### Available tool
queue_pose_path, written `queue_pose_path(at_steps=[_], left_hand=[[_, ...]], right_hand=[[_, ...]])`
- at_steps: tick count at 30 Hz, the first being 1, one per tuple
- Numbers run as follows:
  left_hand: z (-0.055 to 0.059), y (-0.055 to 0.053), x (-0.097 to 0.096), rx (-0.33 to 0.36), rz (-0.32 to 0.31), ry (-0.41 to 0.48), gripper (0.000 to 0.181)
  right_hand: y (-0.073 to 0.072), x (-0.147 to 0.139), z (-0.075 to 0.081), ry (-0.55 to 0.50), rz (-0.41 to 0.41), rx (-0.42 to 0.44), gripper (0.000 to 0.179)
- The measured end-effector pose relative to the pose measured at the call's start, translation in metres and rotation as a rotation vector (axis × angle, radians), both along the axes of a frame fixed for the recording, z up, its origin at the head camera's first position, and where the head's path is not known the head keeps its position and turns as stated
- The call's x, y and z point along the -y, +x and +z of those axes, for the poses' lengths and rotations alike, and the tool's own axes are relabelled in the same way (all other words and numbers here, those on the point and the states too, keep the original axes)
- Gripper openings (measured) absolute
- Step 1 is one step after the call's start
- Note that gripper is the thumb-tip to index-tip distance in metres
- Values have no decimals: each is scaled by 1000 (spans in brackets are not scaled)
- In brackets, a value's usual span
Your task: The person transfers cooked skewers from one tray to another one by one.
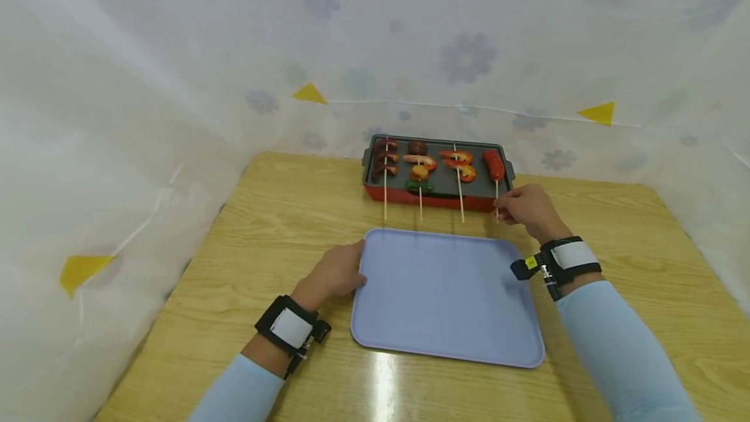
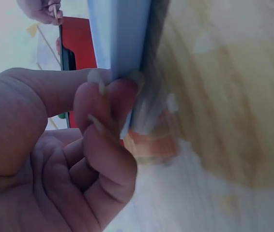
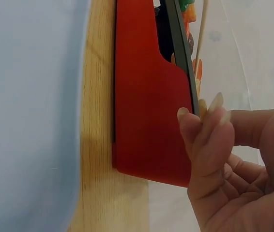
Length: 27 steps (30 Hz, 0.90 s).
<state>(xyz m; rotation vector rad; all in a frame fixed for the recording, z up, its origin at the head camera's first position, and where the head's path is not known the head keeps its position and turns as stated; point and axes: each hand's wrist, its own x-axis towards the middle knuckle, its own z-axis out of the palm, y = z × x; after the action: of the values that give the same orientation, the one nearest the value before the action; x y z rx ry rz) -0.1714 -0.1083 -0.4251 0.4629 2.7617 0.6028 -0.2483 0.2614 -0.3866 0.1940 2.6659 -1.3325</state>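
Observation:
My left hand [image 1: 333, 271] grips the left rim of a light blue-purple rectangular tray [image 1: 445, 298]; the left wrist view shows thumb and fingertips pinching its edge [image 2: 127, 38]. At the right end of a red tabletop grill [image 1: 404, 196] with a dark plate, my right hand [image 1: 530, 208] pinches the wooden stick of a red sausage skewer [image 1: 494, 165]. The sausage lies over the plate, and the stick points toward me past the front edge. In the right wrist view, the fingertips [image 3: 218, 100] are right beside the grill's rim, hiding most of that stick.
Left of the sausage lie a skewer of dark brown slices [image 1: 385, 158], a mixed skewer with a green piece [image 1: 418, 185] and one with orange-red slices [image 1: 463, 171]. Their sticks overhang the grill's front. Behind the wooden table [image 1: 246, 233] hangs a flowered sheet [image 1: 410, 51].

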Motion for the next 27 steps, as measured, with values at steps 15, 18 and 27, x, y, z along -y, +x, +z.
queue_pose_path(at_steps=[15,18,27], left_hand=[[6,3,-4,88,20,-31,78],[5,3,-3,86,19,-32,78],[6,3,-4,93,17,-45,78]], right_hand=[[1,1,2,-48,19,16,38],[4,-2,3,-17,12,-3,39],[34,-8,27,54,50,-71,40]])
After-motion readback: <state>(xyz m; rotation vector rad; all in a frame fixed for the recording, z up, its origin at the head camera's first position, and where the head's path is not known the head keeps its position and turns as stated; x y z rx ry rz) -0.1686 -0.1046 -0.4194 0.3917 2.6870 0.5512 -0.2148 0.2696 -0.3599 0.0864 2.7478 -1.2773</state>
